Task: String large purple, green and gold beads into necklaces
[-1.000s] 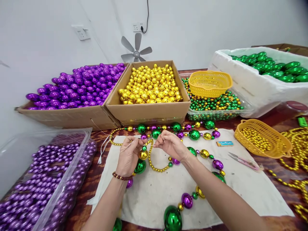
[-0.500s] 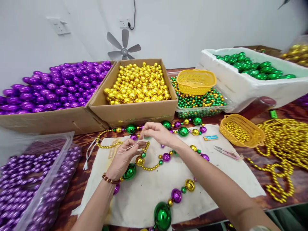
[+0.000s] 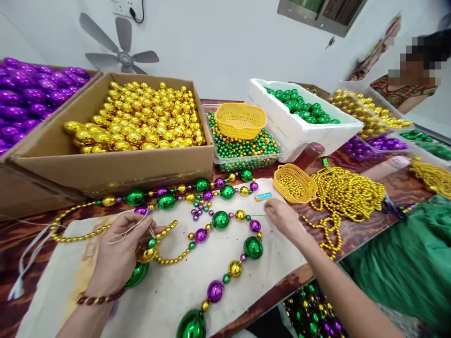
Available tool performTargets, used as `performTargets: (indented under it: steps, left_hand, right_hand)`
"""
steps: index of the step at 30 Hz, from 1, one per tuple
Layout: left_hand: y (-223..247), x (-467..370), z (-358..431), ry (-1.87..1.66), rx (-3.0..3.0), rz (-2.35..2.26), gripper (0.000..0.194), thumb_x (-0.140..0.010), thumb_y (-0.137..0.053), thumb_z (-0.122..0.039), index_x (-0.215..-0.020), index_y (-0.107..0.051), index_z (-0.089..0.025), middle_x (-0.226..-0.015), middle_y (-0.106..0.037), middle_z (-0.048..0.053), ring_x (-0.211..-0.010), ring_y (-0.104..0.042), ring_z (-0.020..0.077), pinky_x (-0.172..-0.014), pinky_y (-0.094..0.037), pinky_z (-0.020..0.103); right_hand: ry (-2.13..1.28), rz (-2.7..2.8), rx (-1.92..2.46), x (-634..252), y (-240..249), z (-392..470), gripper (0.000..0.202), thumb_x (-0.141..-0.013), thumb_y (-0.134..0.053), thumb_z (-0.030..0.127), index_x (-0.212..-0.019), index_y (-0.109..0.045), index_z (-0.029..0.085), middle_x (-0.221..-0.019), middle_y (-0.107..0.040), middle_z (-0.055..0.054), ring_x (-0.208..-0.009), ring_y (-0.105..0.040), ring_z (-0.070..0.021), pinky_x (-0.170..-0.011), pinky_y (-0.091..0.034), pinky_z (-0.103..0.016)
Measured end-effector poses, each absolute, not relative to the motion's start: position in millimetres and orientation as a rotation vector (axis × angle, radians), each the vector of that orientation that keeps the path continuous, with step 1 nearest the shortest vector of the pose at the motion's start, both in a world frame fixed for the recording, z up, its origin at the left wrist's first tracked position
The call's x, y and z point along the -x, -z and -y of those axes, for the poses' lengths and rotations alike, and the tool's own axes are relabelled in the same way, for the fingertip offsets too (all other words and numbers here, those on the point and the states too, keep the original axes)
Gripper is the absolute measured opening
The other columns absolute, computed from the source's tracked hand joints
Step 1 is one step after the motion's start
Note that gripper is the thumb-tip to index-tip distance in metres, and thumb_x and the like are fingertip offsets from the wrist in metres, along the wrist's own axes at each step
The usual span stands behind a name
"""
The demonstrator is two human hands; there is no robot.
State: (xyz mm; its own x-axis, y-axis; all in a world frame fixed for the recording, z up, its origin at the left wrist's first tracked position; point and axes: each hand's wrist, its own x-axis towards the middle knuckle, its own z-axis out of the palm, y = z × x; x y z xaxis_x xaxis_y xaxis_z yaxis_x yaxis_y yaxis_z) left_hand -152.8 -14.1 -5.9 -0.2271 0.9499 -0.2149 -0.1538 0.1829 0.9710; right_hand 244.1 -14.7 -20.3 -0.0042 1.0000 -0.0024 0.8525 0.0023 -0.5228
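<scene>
My left hand (image 3: 121,249) is closed, its fingers pinching thin white string (image 3: 132,227) whose loose ends stick out. A bead necklace (image 3: 214,291) of green, purple and gold balls runs from beside that hand around the white cloth (image 3: 169,295). Under the fingers are a gold ball (image 3: 147,254) and a large green ball (image 3: 136,274), partly hidden. My right hand (image 3: 282,218), fingers curled down, rests on the cloth's right side over the spot where the scissors lay. Only a thin line like a blade shows left of its fingertips; the rest is covered.
Boxes of purple (image 3: 35,96) and gold balls (image 3: 141,124) stand behind. Further right are a tub of small beads (image 3: 246,152), a yellow basket (image 3: 296,183), gold bead strands (image 3: 347,190) and a white foam box (image 3: 306,134). A blue packet (image 3: 263,196) lies near my right hand. Another person is at right.
My right hand has left the string by my left hand and moved right onto the scissors. My left hand keeps its pinch. The view has turned right.
</scene>
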Motion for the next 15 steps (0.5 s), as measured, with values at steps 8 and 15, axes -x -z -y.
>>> performTargets:
  steps: [8,15]
  left_hand:
    - [7.9,130.1,15.8,-1.326,-0.843,-1.38,0.031,-0.069,-0.076,-0.035,-0.079,-0.051,-0.02,-0.07,-0.063,-0.003,-0.055,-0.069,0.0173,-0.043,-0.046,0.018]
    - [18.2,131.0,16.1,-1.332,-0.823,-1.37,0.031,-0.072,-0.073,-0.037,-0.08,-0.048,-0.02,-0.072,-0.062,-0.004,-0.053,-0.069,0.0154,-0.041,-0.042,0.016]
  right_hand:
    - [-0.415,2.137,1.838,-345.5,87.2,40.2,0.026,-0.085,-0.052,0.037,-0.093,-0.063,0.015,-0.088,-0.065,-0.013,-0.084,-0.062,-0.0273,-0.078,-0.046,-0.038]
    - [-0.148,2.309,1.797,-368.1,106.5,43.3,0.022,-0.09,-0.045,0.034,-0.094,-0.061,0.019,-0.091,-0.069,-0.014,-0.084,-0.066,-0.0292,-0.08,-0.049,-0.042]
